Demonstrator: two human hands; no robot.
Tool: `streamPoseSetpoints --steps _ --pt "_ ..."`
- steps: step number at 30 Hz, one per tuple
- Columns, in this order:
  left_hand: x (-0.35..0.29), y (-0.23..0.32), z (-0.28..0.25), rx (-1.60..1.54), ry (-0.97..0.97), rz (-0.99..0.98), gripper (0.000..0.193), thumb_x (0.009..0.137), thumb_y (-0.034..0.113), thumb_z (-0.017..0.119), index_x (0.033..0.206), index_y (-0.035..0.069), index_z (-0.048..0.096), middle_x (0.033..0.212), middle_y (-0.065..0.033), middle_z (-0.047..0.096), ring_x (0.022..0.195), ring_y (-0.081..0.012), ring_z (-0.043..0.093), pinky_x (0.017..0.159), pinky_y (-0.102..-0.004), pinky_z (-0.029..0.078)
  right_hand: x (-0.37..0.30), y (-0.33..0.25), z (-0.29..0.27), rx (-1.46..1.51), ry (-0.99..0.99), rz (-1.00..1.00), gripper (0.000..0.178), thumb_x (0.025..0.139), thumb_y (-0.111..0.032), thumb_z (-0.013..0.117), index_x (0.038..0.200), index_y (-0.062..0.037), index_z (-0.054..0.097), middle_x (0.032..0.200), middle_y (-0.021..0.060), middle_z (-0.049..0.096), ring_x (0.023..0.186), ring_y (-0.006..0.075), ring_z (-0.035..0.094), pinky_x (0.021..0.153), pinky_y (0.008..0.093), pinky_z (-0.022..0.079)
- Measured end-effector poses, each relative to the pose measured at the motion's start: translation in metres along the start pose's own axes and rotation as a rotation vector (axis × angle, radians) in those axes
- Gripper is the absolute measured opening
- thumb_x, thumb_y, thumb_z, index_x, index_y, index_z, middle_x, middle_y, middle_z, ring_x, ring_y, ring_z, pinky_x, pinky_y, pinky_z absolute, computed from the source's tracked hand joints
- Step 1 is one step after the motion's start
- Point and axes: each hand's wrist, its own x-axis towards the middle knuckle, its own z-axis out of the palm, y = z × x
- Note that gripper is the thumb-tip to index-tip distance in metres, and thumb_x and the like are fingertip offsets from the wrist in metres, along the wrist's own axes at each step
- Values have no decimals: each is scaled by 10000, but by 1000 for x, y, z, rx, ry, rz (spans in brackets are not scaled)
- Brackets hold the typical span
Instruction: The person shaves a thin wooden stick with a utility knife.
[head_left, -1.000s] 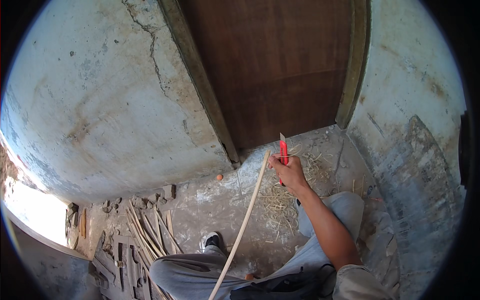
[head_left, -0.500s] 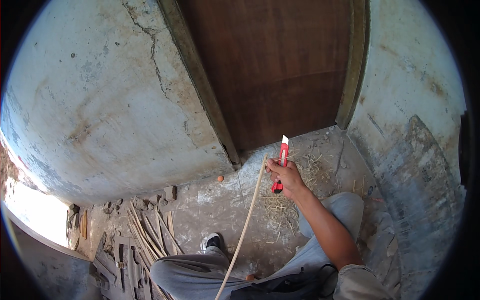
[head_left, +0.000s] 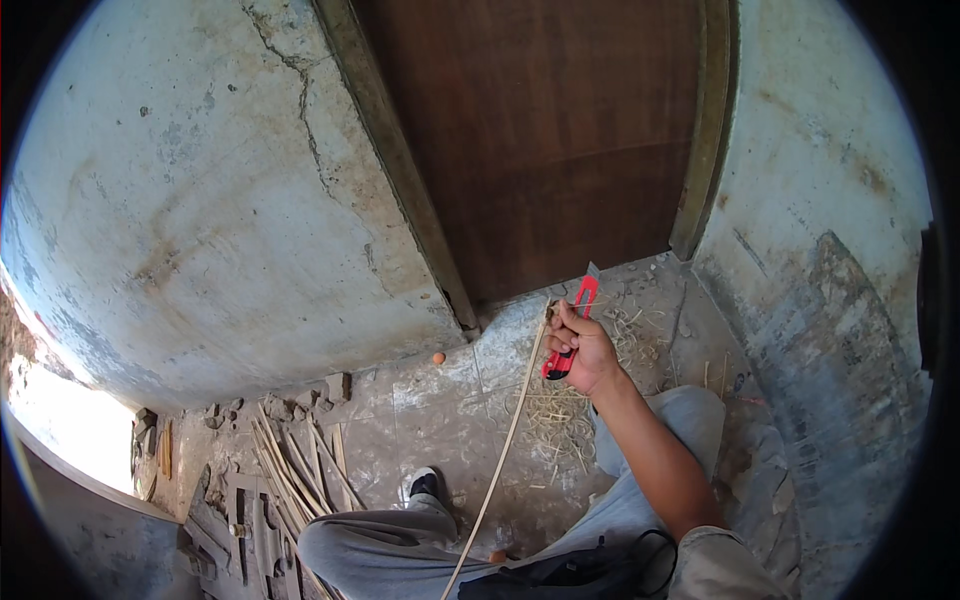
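My right hand (head_left: 583, 350) grips a red utility knife (head_left: 574, 323) with its blade pointing up toward the door. The same hand touches the far tip of a long pale cane strip (head_left: 502, 450), which runs down across my lap to the lower edge. Thin pale shavings (head_left: 556, 410) lie scattered on the floor just below the hand. My left hand is out of sight. My legs in grey trousers (head_left: 380, 550) and a dark shoe with a white toe (head_left: 428, 487) show at the bottom.
A brown wooden door (head_left: 560, 140) stands ahead between cracked plaster walls (head_left: 200, 200). A bundle of cut cane sticks (head_left: 295, 470) and rubble lie on the floor at the left. A small orange ball (head_left: 438, 357) rests by the wall.
My right hand with the knife has slid slightly down and right along the strip's tip. The knife now tilts more to the right.
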Motion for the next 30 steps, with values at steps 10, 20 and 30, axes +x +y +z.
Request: streamPoseSetpoints --steps 10,20,30 --pt "-14 45 83 198 71 497 201 1042 227 496 945 82 596 642 25 484 495 -71 407 440 -232 309 4 3 -27 -244 523 69 98 972 -181 624 938 -91 608 840 12 652 493 21 362 493 205 358" --pt "12 116 141 395 245 854 302 1054 294 489 1103 44 651 585 73 380 481 -38 329 441 -228 275 -15 43 -12 -1822 132 189 308 871 -262 723 964 29 677 899 194 724 627 258 662 614 379 529" --pt "51 206 202 605 -6 901 231 1052 188 474 1208 22 514 681 9 497 560 -51 462 493 -221 362 -26 44 -19 -2470 -113 576 677 922 -139 509 1485 121 240 1217 248 639 1108 342 645 897 431 526"
